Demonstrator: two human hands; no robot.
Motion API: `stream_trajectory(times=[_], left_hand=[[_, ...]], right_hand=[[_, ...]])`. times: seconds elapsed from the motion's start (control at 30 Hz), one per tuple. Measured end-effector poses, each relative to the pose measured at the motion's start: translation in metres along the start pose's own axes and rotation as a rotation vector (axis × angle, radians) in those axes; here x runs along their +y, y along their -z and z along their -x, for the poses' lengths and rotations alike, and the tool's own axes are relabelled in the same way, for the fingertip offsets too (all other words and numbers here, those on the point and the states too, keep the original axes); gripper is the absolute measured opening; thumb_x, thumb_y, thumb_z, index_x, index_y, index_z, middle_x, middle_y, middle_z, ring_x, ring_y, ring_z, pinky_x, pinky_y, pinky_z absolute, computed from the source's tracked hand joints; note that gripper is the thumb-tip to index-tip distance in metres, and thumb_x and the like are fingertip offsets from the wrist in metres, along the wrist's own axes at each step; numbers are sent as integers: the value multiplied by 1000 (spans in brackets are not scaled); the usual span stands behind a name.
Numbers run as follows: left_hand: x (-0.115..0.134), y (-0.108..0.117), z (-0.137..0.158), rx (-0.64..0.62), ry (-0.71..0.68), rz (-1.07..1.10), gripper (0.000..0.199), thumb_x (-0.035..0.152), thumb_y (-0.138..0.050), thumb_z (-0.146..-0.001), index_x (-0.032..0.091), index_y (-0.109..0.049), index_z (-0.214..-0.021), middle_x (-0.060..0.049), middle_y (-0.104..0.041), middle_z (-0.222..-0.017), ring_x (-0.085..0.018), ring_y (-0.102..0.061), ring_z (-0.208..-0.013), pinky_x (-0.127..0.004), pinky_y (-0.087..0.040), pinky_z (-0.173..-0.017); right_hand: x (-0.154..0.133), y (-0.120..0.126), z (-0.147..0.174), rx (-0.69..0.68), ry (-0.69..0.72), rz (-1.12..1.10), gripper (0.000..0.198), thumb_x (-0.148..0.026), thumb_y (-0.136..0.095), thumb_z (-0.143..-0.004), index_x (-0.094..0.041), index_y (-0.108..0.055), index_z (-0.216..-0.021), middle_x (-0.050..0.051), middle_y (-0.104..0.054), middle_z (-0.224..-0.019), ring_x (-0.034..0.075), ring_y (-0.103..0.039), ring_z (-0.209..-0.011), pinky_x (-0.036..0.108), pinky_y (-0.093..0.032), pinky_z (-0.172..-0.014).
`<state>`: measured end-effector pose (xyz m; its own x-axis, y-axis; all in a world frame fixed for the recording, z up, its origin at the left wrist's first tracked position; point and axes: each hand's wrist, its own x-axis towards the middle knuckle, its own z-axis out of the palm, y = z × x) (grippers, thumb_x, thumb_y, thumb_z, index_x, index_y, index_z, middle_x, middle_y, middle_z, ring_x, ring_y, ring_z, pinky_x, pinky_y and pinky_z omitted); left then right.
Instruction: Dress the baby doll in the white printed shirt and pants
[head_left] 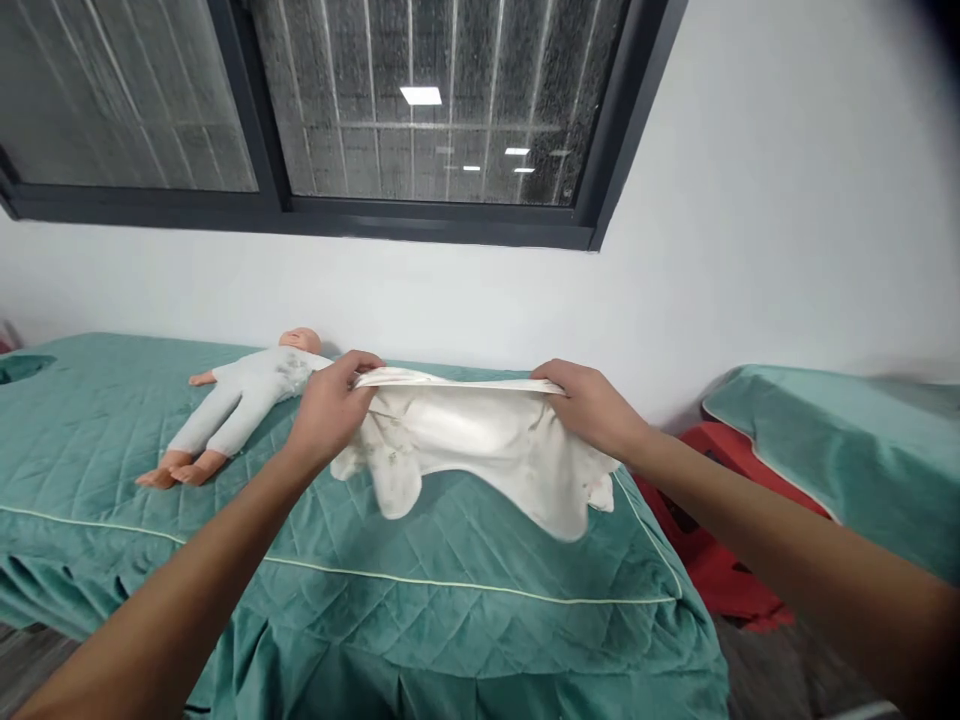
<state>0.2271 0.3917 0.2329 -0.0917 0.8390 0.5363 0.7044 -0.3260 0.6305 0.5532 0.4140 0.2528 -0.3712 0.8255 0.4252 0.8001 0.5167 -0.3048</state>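
Stretched between my two hands is a white, stained cloth garment (469, 425), its folded upper edge pulled nearly straight. My left hand (341, 400) is closed on the left end of that edge, and my right hand (589, 405) grips the right end. The lower part hangs in loose lobes over the green quilted bed cover (480, 550). To the left, a baby doll (259, 385) in a white suit with dark smudges on its chest lies on its back, apart from the garment. My left hand partly hides the doll's near arm.
Behind the bed stands a white wall (450, 300) with a dark-framed barred window (435, 220) above. At the right are a red object (720, 480) and another green-covered surface (862, 430), with a gap of dark floor (772, 670) between.
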Motion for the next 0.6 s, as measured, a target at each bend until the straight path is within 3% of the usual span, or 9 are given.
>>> stream_trajectory(times=[0.1,0.2,0.27,0.37,0.47,0.6], left_hand=[[-10,5,2,50,114,51,28,30,-53,-80,22,-69,-102,1,-73,-99,-20,-64,-95,-25,-48,-78],[-20,9,0,7,152,-11,30,38,-53,-82,23,-70,-102,0,-74,-100,-21,-64,-95,-26,-48,-77],[-27,9,-4,-62,152,-142,31,43,-51,-84,25,-70,-100,-1,-74,-98,-23,-65,-93,-28,-47,-77],[-42,3,-18,-179,169,-443,36,49,-46,-87,26,-69,-102,-5,-74,-95,-27,-65,-90,-33,-47,-76],[-58,-17,-31,-252,161,-655,36,44,-45,-89,25,-66,-112,-10,-72,-102,-31,-64,-96,-37,-48,-79],[-69,-80,-14,-143,69,-729,37,14,-38,-90,15,-60,-120,-19,-62,-121,-33,-56,-117,-44,-46,-91]], right_hand=[[6,1,8,12,-105,-137,30,-17,-43,-81,-23,-66,-98,0,-69,-100,18,-61,-93,28,-44,-79],[14,4,13,18,-230,-226,28,-24,-43,-83,-23,-67,-98,0,-70,-95,17,-62,-84,26,-44,-72],[22,3,11,-20,-305,-246,29,-26,-44,-83,-21,-68,-97,0,-70,-92,17,-61,-79,26,-43,-68],[37,-6,-3,-185,-343,-229,27,-25,-44,-80,-19,-68,-91,1,-70,-89,18,-62,-78,25,-43,-65],[45,-34,-24,-293,-291,-67,24,-22,-44,-82,-20,-67,-89,3,-71,-94,20,-64,-86,26,-45,-70],[26,-109,-35,-185,-285,266,37,-11,-41,-86,-14,-62,-116,15,-66,-119,28,-60,-109,38,-44,-90]])
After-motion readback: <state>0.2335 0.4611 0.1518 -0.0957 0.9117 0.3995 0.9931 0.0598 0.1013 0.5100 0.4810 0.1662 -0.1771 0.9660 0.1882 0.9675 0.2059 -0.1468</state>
